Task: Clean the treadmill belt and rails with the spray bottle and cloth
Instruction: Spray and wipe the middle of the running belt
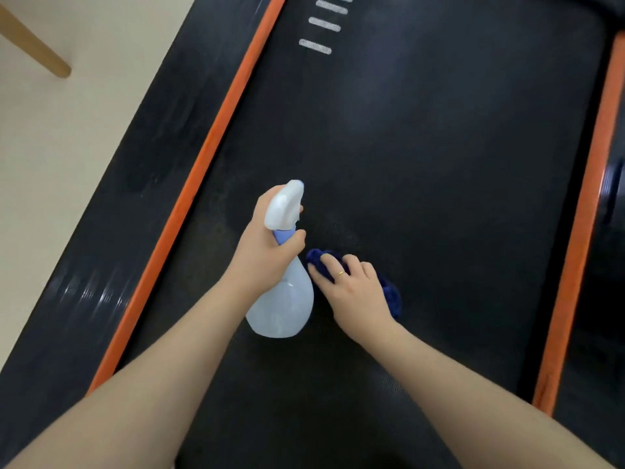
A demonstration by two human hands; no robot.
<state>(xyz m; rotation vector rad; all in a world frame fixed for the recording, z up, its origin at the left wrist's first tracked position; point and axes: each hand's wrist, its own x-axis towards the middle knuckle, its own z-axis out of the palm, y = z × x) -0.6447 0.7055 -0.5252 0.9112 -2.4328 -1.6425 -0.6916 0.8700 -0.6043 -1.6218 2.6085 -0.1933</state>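
The black treadmill belt [422, 137] fills the middle of the view, edged by an orange strip on the left [203, 164] and another on the right [581, 231]. My left hand [263, 245] grips the neck of a translucent white spray bottle [284, 299] with a white trigger head, its nozzle pointing up the belt. Just to its right, my right hand [355, 292] presses a dark blue cloth [392, 296] onto the belt, fingers curled over it. Most of the cloth is hidden under the hand.
The black left side rail [135, 184] runs beside a beige floor [67, 130]. A wooden furniture leg [33, 45] stands at the top left. White stripe markings [316, 46] lie on the belt's far end. The black right side rail [608, 265] shows at the frame edge.
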